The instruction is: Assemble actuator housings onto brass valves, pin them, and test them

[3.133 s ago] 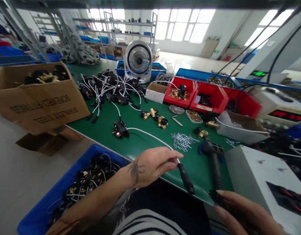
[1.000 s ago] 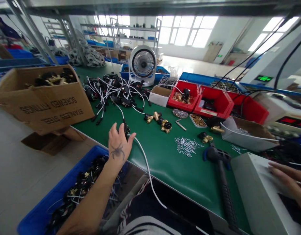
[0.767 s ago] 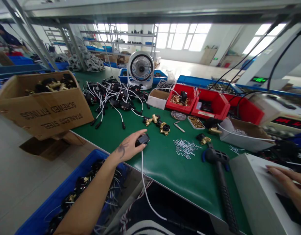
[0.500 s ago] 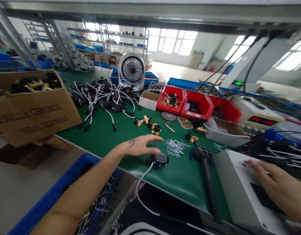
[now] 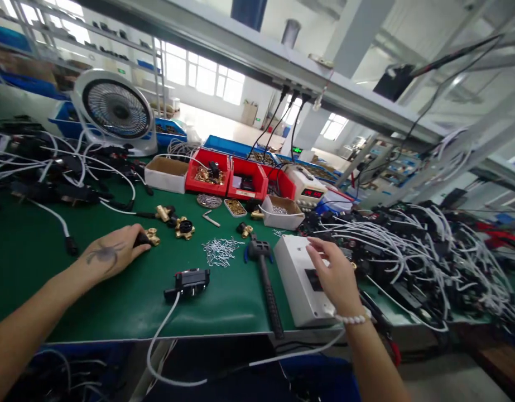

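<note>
My left hand [image 5: 110, 252] is closed on the black end of a brass fitting [image 5: 153, 237], which lies on the green mat [image 5: 127, 304]. My right hand [image 5: 335, 274], a beaded bracelet at its wrist, is over a white box [image 5: 291, 262]. Its fingers stretch out near a small switch on top and hold nothing. Between the hands sits a black module [image 5: 192, 282] with a white cable running off the front edge. Behind it is a loose pile of bent wire clips [image 5: 220, 251]. A black-handled hammer [image 5: 268, 290] rests beside the box.
More brass fittings [image 5: 184, 228] stand behind the clips. Red bins [image 5: 245, 192], a white carton [image 5: 167, 181] and a fan [image 5: 119, 111] line the back. Tangled white-cabled parts [image 5: 399, 240] are heaped at right, others at far left. A metal shelf beam [image 5: 257, 58] crosses overhead.
The view has swung right. My left hand has moved from beside the black module to the brass fitting and closed on it. My right hand stays over the white box.
</note>
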